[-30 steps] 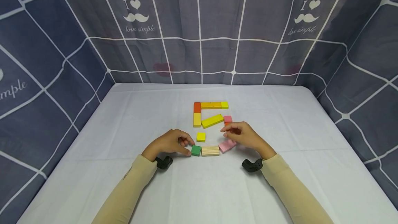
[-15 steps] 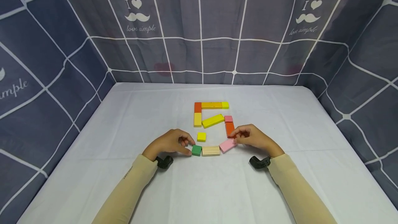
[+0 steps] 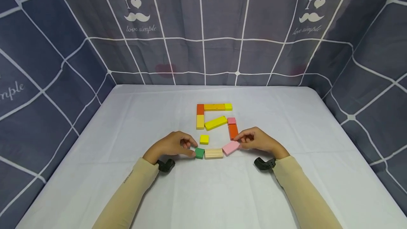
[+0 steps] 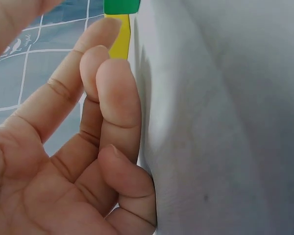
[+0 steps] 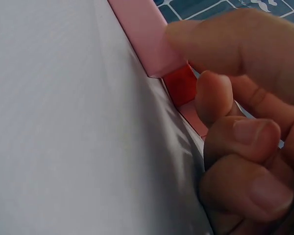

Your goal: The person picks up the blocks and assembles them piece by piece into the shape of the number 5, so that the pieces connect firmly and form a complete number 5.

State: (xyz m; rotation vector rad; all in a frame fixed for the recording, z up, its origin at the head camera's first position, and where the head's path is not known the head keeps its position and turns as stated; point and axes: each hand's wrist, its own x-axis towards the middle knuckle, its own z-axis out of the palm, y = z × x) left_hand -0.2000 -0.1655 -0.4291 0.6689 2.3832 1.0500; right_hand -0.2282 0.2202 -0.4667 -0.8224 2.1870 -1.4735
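Note:
In the head view my left hand [image 3: 174, 143] rests at the left end of a row, thumb and index fingertips against a green block [image 3: 199, 153]. The left wrist view shows its other fingers loosely bent, holding nothing. Beside the green block lies a ridged wooden block [image 3: 213, 153], then a tilted pink block [image 3: 230, 148]. My right hand [image 3: 259, 140] is at the pink block's right end. Its thumb touches the pink block [image 5: 147, 34]; the index fingertip is close to the orange-red block [image 3: 233, 131], contact unclear. A small pink block [image 3: 231, 120] sits above that one.
A yellow square block [image 3: 204, 139] lies inside the outline. Behind it are a slanted yellow block [image 3: 216, 123], a pale yellow block [image 3: 200, 122], a red-orange block [image 3: 200, 109], an amber block [image 3: 214, 107] and a yellow end block [image 3: 228, 107]. A white cloth [image 3: 159, 109] covers the table.
My right hand has shifted right and slightly nearer, uncovering the orange-red block, and its fingertips have come to the pink block's right end. The left hand has stayed by the green block.

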